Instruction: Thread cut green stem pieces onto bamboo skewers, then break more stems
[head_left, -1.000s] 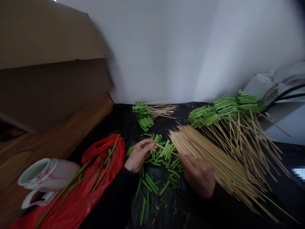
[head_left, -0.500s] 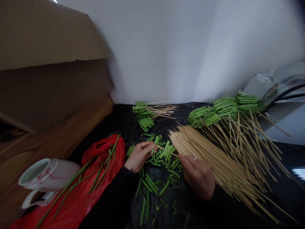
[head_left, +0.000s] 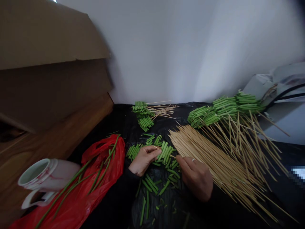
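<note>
Several short green stem pieces [head_left: 166, 152] sit side by side on a thin wooden skewer between my hands. My left hand [head_left: 145, 159] pinches the row's left end, where the skewer tip shows above the fingers. The skewer's other end is held in my closed right hand [head_left: 195, 177], which wears a ring. Loose cut green pieces [head_left: 150, 184] lie under and in front of my hands on black plastic. A thick bundle of bare skewers [head_left: 214, 152] lies beside my right hand.
Filled skewers lie in a small pile [head_left: 144, 116] at the back and a larger pile [head_left: 224, 109] at the back right. On the left are a red bag [head_left: 102, 171] with long stems, a white mug [head_left: 57, 175] and a cardboard box [head_left: 52, 38].
My left hand has moved right, towards my right hand, and now presses against the row of green pieces. The piece it pinched on the skewer tip has joined the row.
</note>
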Action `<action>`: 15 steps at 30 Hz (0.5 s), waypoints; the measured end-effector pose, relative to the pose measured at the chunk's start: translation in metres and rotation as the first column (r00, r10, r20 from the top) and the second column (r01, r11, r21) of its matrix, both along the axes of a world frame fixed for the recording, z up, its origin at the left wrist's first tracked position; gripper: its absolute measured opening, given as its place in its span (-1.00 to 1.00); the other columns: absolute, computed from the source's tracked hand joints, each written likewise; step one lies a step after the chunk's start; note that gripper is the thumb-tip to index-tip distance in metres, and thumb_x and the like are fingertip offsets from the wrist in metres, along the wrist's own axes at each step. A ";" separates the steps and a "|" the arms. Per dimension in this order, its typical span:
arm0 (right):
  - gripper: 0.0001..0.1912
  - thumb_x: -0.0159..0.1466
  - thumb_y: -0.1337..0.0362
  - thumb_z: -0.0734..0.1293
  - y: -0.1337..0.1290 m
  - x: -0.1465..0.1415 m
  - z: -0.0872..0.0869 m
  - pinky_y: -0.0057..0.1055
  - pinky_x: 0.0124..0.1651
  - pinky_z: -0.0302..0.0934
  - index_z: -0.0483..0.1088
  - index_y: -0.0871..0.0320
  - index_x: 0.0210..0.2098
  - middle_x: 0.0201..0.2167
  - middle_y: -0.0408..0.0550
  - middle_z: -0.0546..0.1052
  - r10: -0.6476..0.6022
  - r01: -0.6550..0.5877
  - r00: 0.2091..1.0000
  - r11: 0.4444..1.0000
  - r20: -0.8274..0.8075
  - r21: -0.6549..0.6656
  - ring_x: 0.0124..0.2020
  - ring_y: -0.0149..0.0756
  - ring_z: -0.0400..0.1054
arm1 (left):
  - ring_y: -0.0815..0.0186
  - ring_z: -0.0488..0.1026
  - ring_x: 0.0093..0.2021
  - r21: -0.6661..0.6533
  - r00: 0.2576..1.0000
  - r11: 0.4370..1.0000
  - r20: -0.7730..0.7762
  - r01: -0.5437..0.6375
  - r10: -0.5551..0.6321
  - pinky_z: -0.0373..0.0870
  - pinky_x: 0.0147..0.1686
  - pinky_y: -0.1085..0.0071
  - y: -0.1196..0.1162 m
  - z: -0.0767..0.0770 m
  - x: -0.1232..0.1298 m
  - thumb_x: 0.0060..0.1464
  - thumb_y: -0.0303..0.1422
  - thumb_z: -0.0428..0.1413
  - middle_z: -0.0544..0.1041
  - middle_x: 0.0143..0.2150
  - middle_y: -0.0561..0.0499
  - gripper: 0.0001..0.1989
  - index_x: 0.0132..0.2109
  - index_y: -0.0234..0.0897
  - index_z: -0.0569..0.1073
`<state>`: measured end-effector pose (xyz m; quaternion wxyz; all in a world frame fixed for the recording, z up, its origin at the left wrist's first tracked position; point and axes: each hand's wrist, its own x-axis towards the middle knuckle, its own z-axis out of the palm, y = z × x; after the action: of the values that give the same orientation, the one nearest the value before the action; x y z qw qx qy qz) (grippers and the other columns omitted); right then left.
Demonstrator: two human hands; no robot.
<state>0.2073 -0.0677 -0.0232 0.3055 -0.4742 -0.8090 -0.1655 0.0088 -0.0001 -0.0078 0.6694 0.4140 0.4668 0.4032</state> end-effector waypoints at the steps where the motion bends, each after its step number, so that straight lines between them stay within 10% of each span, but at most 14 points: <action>1: -0.71 0.28 0.49 0.15 0.000 0.000 0.000 -0.41 -0.39 0.04 0.41 0.28 -0.07 -0.49 -0.09 0.42 0.001 -0.001 1.000 1.000 0.004 -0.005 -0.45 -0.41 0.25 | 0.48 0.28 -0.50 0.020 1.000 1.000 -0.014 0.000 0.000 0.19 -0.43 0.51 0.000 0.000 0.000 -0.24 -0.26 0.36 0.45 -0.51 0.08 -0.75 -0.42 -0.35 0.58; 7: -0.72 0.28 0.46 0.16 0.004 0.005 0.003 -0.38 -0.42 -0.01 0.42 0.24 -0.09 -0.52 -0.12 0.40 -0.039 0.039 0.999 0.999 -0.010 0.020 -0.48 -0.41 0.22 | 0.40 0.40 -0.39 0.127 0.996 0.990 -0.071 0.057 -0.048 0.29 -0.32 0.47 0.008 0.009 -0.014 -0.13 -0.25 0.32 0.56 -0.39 -0.03 -0.74 -0.30 -0.34 0.60; 15: -0.71 0.27 0.46 0.17 0.008 0.014 0.004 -0.38 -0.40 0.00 0.42 0.25 -0.07 -0.48 -0.10 0.43 -0.057 0.059 0.998 0.997 -0.035 0.044 -0.48 -0.41 0.23 | 0.26 0.49 -0.27 0.429 0.895 0.888 -0.314 -0.165 0.318 0.35 -0.22 0.39 0.030 0.020 -0.054 -0.05 -0.19 0.24 0.61 -0.28 -0.10 -0.67 -0.18 -0.34 0.57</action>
<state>0.2214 -0.0592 -0.0196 0.3249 -0.4932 -0.7856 -0.1846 -0.0450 0.0295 0.0118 0.4145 0.5461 0.5446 0.4831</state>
